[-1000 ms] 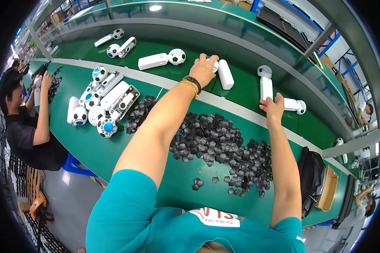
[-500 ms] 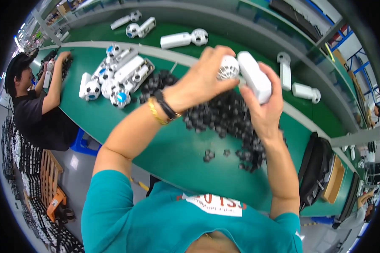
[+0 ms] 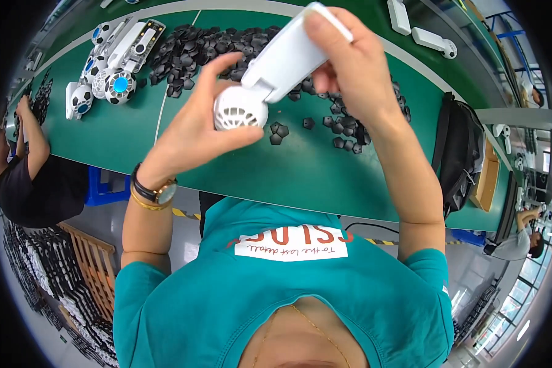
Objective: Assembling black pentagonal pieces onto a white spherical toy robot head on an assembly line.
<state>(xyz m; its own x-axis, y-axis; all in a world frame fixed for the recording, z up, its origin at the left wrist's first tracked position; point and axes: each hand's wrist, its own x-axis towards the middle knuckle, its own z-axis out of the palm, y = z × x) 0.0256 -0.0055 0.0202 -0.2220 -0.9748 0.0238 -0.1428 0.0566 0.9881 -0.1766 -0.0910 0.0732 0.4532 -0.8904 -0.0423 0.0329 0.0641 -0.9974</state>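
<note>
In front of my chest I hold a white plastic device with a slotted ball head (image 3: 240, 109) and a long, boxy handle (image 3: 291, 54). My left hand (image 3: 193, 126) is closed around the ball, thumb at its near side and fingers behind it. My right hand (image 3: 357, 67) grips the upper end of the handle, thumb along its face. Ball and handle meet at a notched joint, with the handle slanting up to the right. Beneath lies a spread of black pentagon pieces (image 3: 193, 52) on the green table (image 3: 239, 184); a small cluster of pentagon pieces (image 3: 278, 132) sits nearer me.
At the left stands a group of ball-headed white devices (image 3: 120, 86), some with black patches. More white devices (image 3: 435, 42) lie beyond the table's far edge. A black backpack (image 3: 457, 153) and a tan box (image 3: 487, 175) are at the right. A co-worker (image 3: 34, 165) sits far left.
My hands have come nearer and left with the device. The handle now tilts up to the right, and the ball has turned with its slots toward me. My view has shifted down.
</note>
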